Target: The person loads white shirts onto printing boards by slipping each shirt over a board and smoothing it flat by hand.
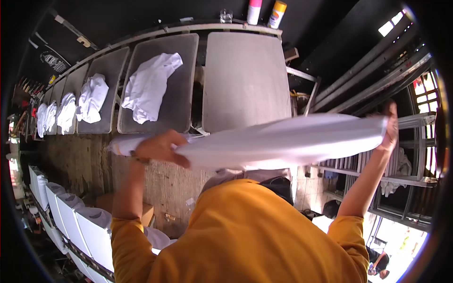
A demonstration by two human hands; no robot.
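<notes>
A white T-shirt [283, 141] is stretched out in the air in front of my body, slightly blurred by motion. My left hand [163, 147] is closed on its left end, with a loose part of the cloth hanging past the wrist. At the far right end, my right hand [390, 128] holds the cloth's edge at the palm, its fingers pointing up; the thumb is hard to make out. Beyond the shirt lies a bare grey flat board [247, 80]. On the dark board [181, 61] to its left rests a crumpled white shirt [151, 87].
More boards carrying white shirts [93, 98] run off to the left. Two spray cans [254, 12] and a drinking glass [226, 16] stand on the back ledge. White panels [94, 231] line the lower left. A metal rack [406, 177] stands at right.
</notes>
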